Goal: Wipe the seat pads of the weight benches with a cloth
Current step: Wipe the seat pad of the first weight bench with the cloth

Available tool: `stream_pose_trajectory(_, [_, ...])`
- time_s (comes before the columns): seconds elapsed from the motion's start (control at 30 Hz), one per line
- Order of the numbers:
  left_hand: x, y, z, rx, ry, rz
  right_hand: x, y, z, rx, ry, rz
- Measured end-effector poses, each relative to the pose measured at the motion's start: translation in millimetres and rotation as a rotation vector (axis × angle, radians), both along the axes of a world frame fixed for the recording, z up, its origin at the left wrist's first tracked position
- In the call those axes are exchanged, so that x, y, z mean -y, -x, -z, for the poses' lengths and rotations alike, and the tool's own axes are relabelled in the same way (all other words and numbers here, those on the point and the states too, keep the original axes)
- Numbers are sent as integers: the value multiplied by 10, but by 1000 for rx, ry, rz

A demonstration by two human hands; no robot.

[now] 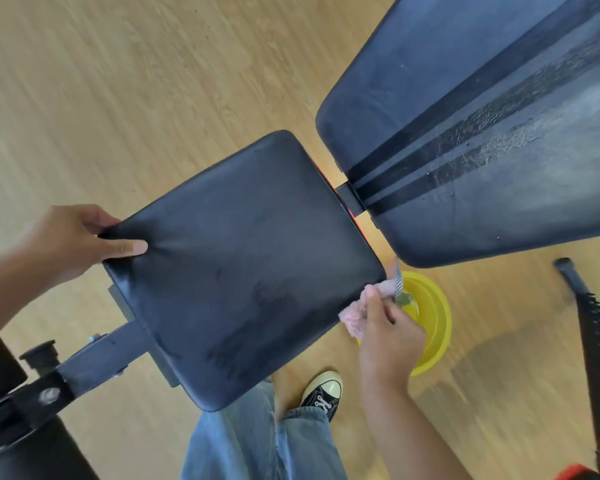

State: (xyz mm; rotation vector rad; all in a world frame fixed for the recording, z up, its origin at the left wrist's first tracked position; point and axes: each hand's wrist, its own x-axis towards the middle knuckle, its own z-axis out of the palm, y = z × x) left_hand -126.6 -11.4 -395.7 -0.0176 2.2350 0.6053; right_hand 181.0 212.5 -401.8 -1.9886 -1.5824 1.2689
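A dark padded seat pad (243, 265) of a weight bench fills the middle of the view, with damp streaks near its front edge. The longer back pad (482, 133), worn and streaked, stretches to the upper right. My left hand (73, 242) grips the seat pad's left corner, thumb on top. My right hand (392, 337) holds a pink cloth (357, 310) bunched against the pad's right corner, just off its edge.
A yellow bowl (433, 327) sits on the wooden floor right under my right hand. The bench's black metal frame (84, 365) runs to the lower left. A black bar (593, 341) lies at the right. My jeans and a black sneaker (323, 393) are below the pad.
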Motion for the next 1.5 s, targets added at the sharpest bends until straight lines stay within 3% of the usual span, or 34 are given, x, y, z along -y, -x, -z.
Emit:
stream_pose_trajectory(0.07, [-54,7,-20,1,-24,-7,292,67,11,-35,100,58])
stream_pose_trajectory(0.2, [12,-26,43,36,-29,-20,1285,-46,-22,29,459,-111])
stream_pose_trajectory(0.27, [23,-52,46,42,-38,-28,1286,-118,-98,-20,533,-164])
stream_pose_trajectory(0.33, [1,-50,70,28,-53,-42,906,-102,-143,-64,470,-42])
stream_pose_trajectory(0.47, [10,-106,62,16,-67,-38,219,-4,-124,-332,222,207])
stream_pose_trajectory(0.57, [13,-124,42,10,-60,-38,578,-59,-39,-122,311,65])
stream_pose_trajectory(0.73, [-10,-110,24,24,-75,-77,1882,-103,-212,-12,711,-220])
stream_pose_trajectory(0.8, [-6,-115,46,15,-75,-79,2253,21,-289,-10,785,-291])
stream_pose_trajectory(0.87, [38,-132,86,-9,-76,-79,2393,200,-349,-54,658,-444])
stream_pose_trajectory(1.0, [66,-138,127,-65,-50,-51,2059,732,-238,-6,-376,-1363])
stream_pose_trajectory(1.13, [44,-140,86,-76,-52,-42,1779,915,0,139,-845,-1956])
stream_pose_trajectory(1.23, [75,-147,96,-38,-65,-65,1780,672,-25,109,-982,-2195])
stream_pose_trajectory(1.3, [80,-153,102,-30,-83,-73,1755,889,-72,191,-1040,-2268])
stream_pose_trajectory(1.5, [120,13,50,75,-99,-82,1797,1980,-79,376,-988,-2202])
